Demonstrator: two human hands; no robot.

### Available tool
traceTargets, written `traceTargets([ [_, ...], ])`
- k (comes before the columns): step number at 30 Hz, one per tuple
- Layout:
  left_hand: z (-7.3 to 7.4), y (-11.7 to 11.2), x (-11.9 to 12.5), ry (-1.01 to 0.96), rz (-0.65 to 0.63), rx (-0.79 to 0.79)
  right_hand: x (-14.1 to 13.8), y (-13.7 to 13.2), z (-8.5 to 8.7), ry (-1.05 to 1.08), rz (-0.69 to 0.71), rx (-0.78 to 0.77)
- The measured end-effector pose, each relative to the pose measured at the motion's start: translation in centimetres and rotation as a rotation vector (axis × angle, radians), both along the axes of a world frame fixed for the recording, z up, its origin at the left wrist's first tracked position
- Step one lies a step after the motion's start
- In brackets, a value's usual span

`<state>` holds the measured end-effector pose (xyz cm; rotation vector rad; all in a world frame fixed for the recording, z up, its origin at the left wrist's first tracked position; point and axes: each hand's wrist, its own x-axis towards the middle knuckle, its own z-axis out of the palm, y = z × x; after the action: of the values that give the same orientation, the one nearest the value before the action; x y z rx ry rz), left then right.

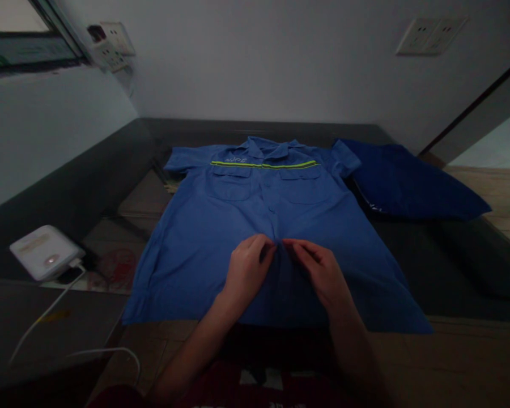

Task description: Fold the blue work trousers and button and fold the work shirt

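Note:
A blue short-sleeved work shirt (221, 226) with a yellow-green reflective stripe across the chest lies flat, front side up, collar away from me. Both hands rest on its lower front placket, fingertips nearly meeting. My left hand (249, 269) pinches the fabric at the placket's left edge. My right hand (318, 269) pinches the cloth on the opposite side. Any button between the fingers is too small to see.
A dark blue pillow (408, 181) lies at the shirt's right. A white box-like device (45, 252) with a white cable (46, 311) sits at the left. Wall sockets (429, 35) are mounted on the back wall. Wooden floor shows at the right.

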<state>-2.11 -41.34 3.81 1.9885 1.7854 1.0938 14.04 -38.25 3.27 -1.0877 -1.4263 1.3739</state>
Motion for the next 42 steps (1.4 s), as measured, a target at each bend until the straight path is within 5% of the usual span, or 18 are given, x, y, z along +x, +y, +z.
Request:
traceTargets([
  [3, -0.1, 0.0, -0.1, -0.048, 0.004, -0.017, 0.1, 0.4, -0.2, 0.039, 0.049, -0.067],
  [27, 0.1, -0.3, -0.8, -0.334, -0.01, -0.205, -2.0, 0.4, 0.1, -0.325, -0.007, 0.46],
  [42, -0.9, -0.2, -0.1, -0.525, 0.039, -0.222, -1.9, 0.1, -0.6, -0.339, -0.057, 0.474],
])
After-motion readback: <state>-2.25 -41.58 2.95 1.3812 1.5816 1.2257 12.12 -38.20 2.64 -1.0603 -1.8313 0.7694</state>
